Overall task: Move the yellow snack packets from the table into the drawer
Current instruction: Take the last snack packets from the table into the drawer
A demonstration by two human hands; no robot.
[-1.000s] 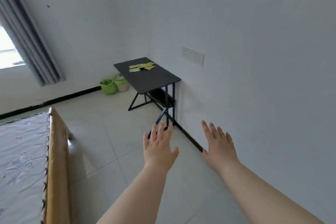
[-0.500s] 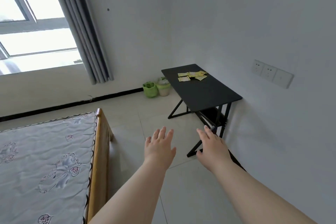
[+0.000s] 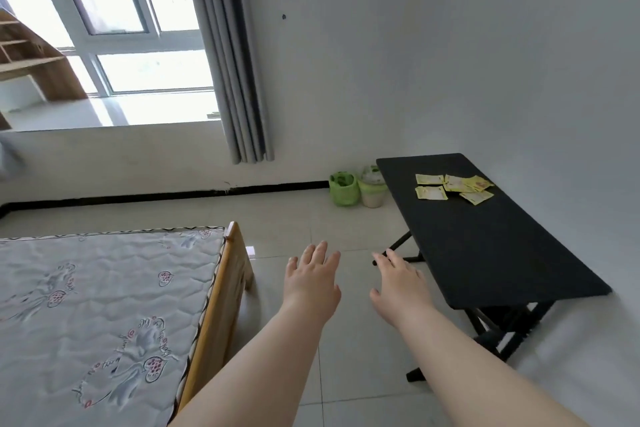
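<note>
Several yellow snack packets (image 3: 453, 186) lie flat near the far end of a black folding table (image 3: 485, 239) against the right wall. My left hand (image 3: 311, 279) and my right hand (image 3: 401, 282) are stretched out in front of me over the tiled floor, fingers straight and holding nothing. Both hands are well short of the packets, left of the table's near end. No drawer shows in this view.
A bed with a patterned mattress (image 3: 90, 308) and wooden frame (image 3: 221, 305) fills the lower left. Two green bins (image 3: 356, 189) stand by the far wall beside the table. A grey curtain (image 3: 232, 55), a window and a wooden shelf unit (image 3: 31, 69) are at upper left.
The view has swung left and moved closer to the table. The table now sits at the right and looks larger. Both hands stay stretched out and empty.
</note>
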